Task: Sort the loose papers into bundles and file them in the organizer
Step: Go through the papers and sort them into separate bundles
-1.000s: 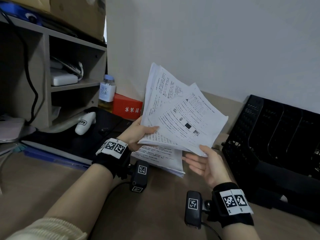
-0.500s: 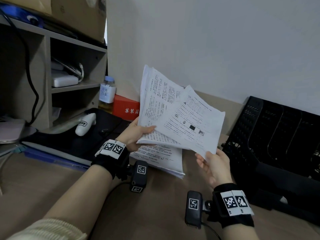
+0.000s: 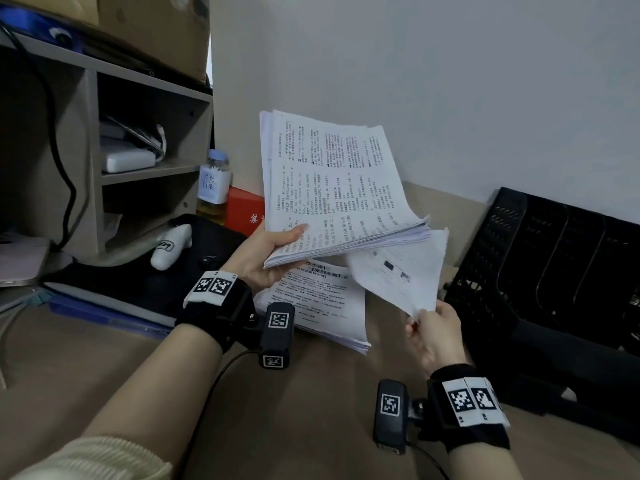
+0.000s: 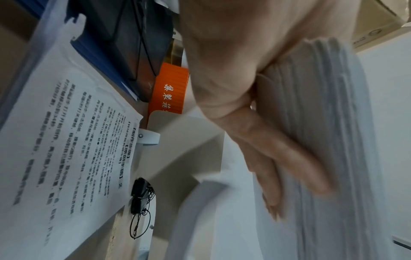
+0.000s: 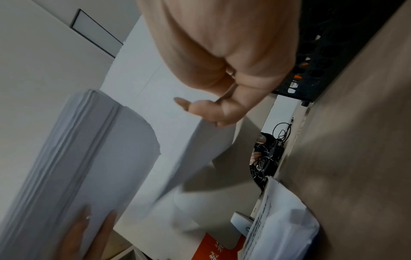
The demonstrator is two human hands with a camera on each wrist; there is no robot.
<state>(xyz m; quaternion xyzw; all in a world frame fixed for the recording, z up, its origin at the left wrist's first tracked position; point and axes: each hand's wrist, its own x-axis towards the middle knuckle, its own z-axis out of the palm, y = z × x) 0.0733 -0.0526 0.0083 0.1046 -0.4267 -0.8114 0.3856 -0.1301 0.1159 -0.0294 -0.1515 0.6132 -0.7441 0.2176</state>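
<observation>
My left hand (image 3: pixel 273 252) grips a thick stack of printed papers (image 3: pixel 332 188) at its lower left corner, thumb on top, fingers (image 4: pixel 286 158) flat beneath, holding it above the desk. My right hand (image 3: pixel 427 327) pinches the near corner of a single printed sheet (image 3: pixel 401 268) that hangs just below and right of the stack; the right wrist view shows the thumb (image 5: pixel 200 107) on the sheet (image 5: pixel 155 91). A second pile of papers (image 3: pixel 318 303) lies flat on the desk under both. The black mesh organizer (image 3: pixel 554 265) stands at the right, its slots showing no papers.
A shelf unit (image 3: pixel 104 140) stands at the left with a bottle (image 3: pixel 214 185) and a red box (image 3: pixel 244 211) beside it. A white object (image 3: pixel 171 245) lies on a black mat (image 3: pixel 138 271). The brown desk (image 3: pixel 277 410) stretches toward me.
My right hand has pinched the single sheet and drawn it down and right, off the stack. The left hand has raised and turned the stack more upright.
</observation>
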